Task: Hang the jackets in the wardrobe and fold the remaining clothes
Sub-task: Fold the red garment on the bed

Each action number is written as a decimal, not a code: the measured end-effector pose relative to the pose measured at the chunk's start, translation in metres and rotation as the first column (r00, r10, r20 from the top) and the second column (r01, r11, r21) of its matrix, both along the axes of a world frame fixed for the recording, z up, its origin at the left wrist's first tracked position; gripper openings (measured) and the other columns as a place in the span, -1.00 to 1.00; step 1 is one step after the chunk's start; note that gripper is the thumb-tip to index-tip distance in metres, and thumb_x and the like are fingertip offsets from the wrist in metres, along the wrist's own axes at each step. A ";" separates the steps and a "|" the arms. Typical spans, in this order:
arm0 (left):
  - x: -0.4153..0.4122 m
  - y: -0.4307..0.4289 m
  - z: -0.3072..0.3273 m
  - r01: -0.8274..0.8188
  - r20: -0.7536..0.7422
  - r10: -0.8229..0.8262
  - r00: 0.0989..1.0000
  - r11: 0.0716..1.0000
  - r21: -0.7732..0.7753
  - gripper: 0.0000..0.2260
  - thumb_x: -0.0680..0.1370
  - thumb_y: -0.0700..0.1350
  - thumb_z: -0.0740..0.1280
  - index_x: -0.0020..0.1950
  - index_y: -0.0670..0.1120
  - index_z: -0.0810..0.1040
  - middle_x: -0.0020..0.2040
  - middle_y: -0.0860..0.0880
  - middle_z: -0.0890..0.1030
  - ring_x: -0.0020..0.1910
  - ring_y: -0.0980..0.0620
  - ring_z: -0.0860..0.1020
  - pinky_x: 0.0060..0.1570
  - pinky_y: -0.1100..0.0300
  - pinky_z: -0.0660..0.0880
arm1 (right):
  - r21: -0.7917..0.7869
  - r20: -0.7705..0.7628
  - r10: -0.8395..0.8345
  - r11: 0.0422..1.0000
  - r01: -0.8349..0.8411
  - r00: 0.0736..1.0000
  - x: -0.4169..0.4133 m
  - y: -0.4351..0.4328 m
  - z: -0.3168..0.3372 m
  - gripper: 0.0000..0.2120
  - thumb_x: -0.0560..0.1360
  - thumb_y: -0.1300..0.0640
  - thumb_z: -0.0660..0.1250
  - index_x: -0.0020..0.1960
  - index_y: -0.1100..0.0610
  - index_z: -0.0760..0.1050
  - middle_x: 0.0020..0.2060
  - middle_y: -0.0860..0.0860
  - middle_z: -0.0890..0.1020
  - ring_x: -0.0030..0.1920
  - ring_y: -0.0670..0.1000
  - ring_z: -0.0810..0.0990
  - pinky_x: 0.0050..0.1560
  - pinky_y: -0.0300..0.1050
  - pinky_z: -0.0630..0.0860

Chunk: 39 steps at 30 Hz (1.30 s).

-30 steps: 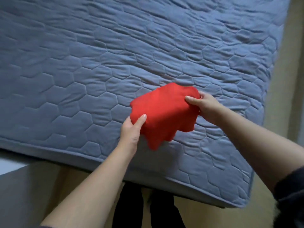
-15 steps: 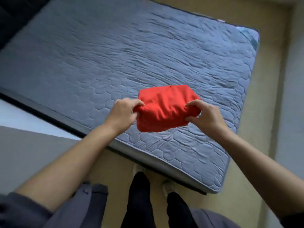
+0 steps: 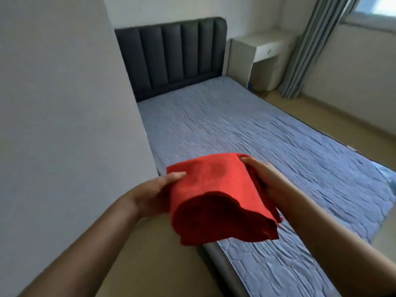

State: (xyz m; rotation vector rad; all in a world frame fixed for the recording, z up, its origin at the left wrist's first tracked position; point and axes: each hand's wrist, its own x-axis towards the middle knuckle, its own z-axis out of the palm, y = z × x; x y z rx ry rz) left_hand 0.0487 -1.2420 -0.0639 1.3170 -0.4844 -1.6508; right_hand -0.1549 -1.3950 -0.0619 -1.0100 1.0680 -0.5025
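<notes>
At lower centre a folded red cloth is held over the mattress edge, pinched at each side by the left hand and right hand, thumbs on top. A headboard is seen upper centre.

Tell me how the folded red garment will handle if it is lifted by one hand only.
Probably floppy: the red garment sags and curls at its near edge, between the left hand and the right hand. Likely light, since a hold at each side carries it. With a single grip it would probably unfold and hang.
</notes>
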 end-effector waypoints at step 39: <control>-0.051 0.904 0.101 -0.724 0.422 0.593 -0.686 -0.612 -0.318 -0.55 0.44 -0.41 0.15 0.25 -0.05 0.43 0.01 -0.20 0.60 -0.08 -0.16 0.58 -0.21 0.06 0.56 | -0.201 0.238 0.652 -0.692 -0.693 -0.720 0.379 0.916 0.061 -0.46 0.33 0.20 0.49 0.27 0.07 0.41 -0.02 0.11 0.70 -0.07 0.13 0.70 -0.17 -0.09 0.62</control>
